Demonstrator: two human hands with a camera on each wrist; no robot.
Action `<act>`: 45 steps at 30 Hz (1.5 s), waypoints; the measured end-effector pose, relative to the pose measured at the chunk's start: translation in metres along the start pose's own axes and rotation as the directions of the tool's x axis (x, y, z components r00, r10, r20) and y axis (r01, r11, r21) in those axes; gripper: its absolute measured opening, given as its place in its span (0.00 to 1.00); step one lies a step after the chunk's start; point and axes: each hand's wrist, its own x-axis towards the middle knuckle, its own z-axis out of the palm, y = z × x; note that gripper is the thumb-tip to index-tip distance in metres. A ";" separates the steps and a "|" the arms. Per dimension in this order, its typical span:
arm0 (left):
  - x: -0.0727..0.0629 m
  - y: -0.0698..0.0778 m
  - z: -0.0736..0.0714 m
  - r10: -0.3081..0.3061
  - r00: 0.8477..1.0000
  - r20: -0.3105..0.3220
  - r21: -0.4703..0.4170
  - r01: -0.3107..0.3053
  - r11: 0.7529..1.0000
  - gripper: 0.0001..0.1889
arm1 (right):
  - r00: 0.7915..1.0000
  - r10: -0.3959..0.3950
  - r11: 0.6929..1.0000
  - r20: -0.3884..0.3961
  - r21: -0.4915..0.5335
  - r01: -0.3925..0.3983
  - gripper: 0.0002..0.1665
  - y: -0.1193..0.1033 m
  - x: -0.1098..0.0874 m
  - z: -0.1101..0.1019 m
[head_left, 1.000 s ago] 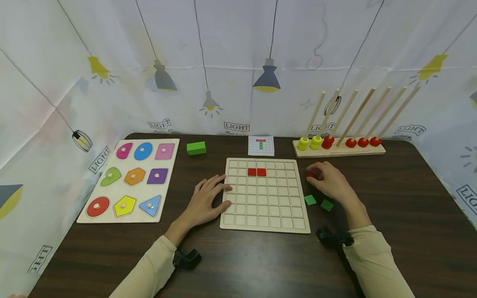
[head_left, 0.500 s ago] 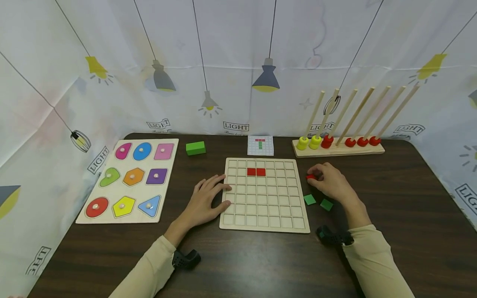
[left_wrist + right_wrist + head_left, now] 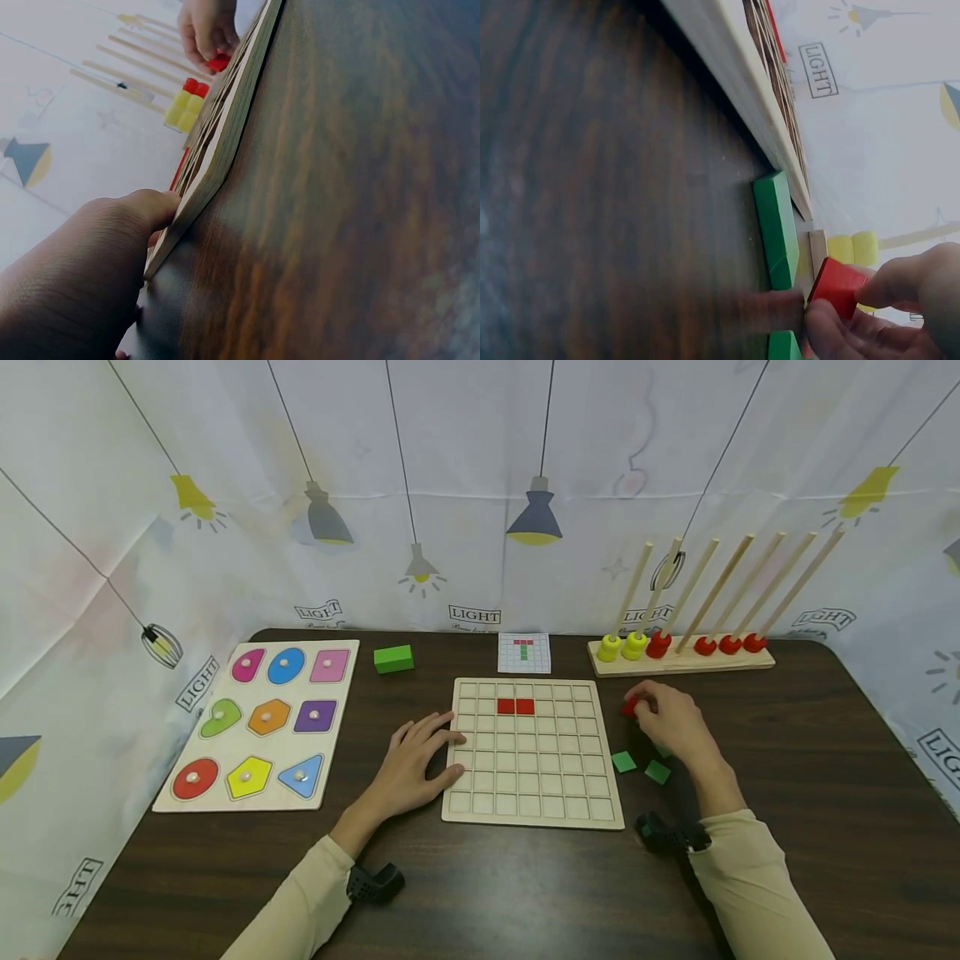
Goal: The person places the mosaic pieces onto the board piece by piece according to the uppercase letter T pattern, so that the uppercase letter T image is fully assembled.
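Observation:
My right hand [image 3: 675, 718] pinches a red square tile [image 3: 838, 286] between thumb and fingers, just right of the wooden grid board [image 3: 536, 785]. The tile is tilted up in the right wrist view. Two green square tiles [image 3: 623, 762] lie below that hand, and another green tile [image 3: 663, 750] is partly hidden by it. My left hand [image 3: 412, 764] rests with spread fingers on the board's left edge, its thumb [image 3: 154, 206] touching the side. Two red tiles [image 3: 516, 706] sit side by side in cells of the board's second row.
Behind the board lies a small pattern card [image 3: 524, 653] with a red and green T. A peg stand [image 3: 686, 666] with yellow and red beads is at the back right. At left lie a shape puzzle board [image 3: 255, 727] and a green block [image 3: 393, 659].
My right hand has shifted slightly to the right and back, with the red tile now tilted up. A green tile shows beneath it. The left hand has stayed put.

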 end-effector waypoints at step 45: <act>0.000 -0.001 0.000 0.008 1.000 -0.002 0.002 -0.008 1.000 0.19 | 0.991 -0.111 0.971 0.076 0.219 0.092 0.13 -0.052 0.026 0.034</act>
